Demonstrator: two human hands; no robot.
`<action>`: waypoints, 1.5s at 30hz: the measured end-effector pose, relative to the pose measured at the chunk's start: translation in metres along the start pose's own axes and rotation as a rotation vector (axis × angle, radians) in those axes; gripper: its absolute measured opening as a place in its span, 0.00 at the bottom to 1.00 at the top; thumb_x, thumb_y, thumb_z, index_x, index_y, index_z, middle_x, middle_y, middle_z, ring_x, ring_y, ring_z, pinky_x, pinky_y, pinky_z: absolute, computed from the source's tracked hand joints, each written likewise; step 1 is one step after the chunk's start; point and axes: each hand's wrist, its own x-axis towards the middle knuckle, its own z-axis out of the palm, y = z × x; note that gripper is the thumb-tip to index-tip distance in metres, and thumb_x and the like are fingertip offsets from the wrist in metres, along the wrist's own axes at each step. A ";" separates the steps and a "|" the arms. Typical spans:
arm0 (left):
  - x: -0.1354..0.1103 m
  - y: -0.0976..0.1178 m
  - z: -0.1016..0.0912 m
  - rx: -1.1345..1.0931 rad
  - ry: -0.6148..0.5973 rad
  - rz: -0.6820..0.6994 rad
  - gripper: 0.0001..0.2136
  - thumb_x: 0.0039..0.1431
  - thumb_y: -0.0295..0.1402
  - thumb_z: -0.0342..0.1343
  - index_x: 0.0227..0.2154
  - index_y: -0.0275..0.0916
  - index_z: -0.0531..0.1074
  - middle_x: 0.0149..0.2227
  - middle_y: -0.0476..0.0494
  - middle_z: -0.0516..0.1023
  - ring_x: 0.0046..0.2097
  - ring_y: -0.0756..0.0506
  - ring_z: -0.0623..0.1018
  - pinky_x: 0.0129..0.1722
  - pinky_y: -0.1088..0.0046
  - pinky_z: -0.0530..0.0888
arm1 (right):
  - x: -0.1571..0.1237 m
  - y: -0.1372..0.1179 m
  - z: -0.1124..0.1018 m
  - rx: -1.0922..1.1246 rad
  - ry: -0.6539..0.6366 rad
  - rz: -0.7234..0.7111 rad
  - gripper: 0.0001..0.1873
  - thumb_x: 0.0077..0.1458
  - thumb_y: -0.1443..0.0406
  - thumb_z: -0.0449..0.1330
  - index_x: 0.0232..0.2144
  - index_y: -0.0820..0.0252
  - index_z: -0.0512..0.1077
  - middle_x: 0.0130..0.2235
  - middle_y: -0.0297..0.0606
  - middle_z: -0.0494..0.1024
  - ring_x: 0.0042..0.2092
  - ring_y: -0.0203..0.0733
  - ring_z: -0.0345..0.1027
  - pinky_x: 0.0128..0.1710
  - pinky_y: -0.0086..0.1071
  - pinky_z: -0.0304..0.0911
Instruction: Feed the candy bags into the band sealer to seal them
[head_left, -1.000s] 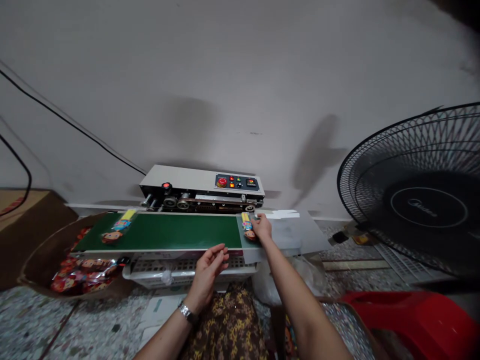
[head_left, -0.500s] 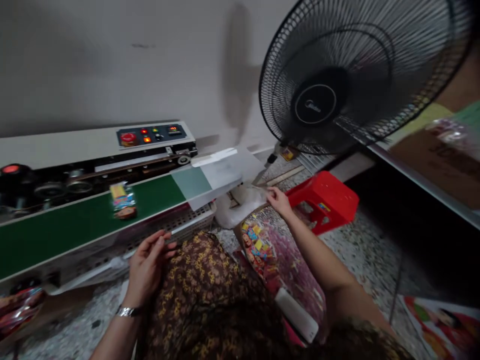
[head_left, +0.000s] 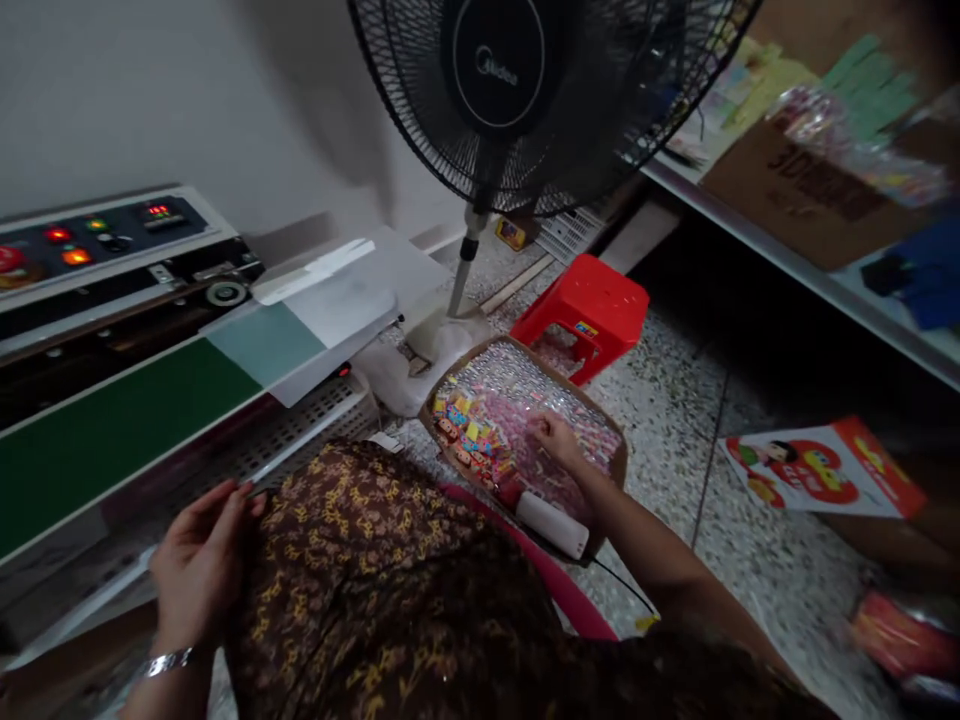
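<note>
My left hand [head_left: 201, 560], with a metal band at the wrist, is beside my lap near the conveyor's front edge. Its thumb and fingers are pressed together, and whatever may be between them is too small to make out. My right hand [head_left: 556, 440] reaches over a cardboard box [head_left: 621, 470] of small shiny packets [head_left: 525, 385]. Its fingers are curled close to the pink ones, hiding what they may hold. Colourful figure-shaped pieces [head_left: 469, 430] fill the box's left side. A white oblong device [head_left: 553, 525] with a black cable lies across its near edge.
A green conveyor belt [head_left: 127, 430] with a lit control panel [head_left: 97, 235] runs along the left. Ahead stand a black fan [head_left: 499, 60] and a red stool [head_left: 589, 305]. At right are a shelf edge [head_left: 810, 280] and a printed carton [head_left: 817, 465].
My view has swung right and down. My right hand has moved from the box's far edge to above the pink packets. My left hand's fingers have drawn together.
</note>
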 end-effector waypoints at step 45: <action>0.001 0.001 0.002 -0.005 0.006 0.004 0.19 0.43 0.39 0.62 0.40 0.42 0.71 0.37 0.47 0.77 0.35 0.48 0.77 0.39 0.73 0.73 | 0.025 -0.024 0.076 -0.545 -0.003 -0.360 0.29 0.53 0.51 0.50 0.51 0.63 0.62 0.45 0.49 0.69 0.49 0.48 0.61 0.47 0.35 0.53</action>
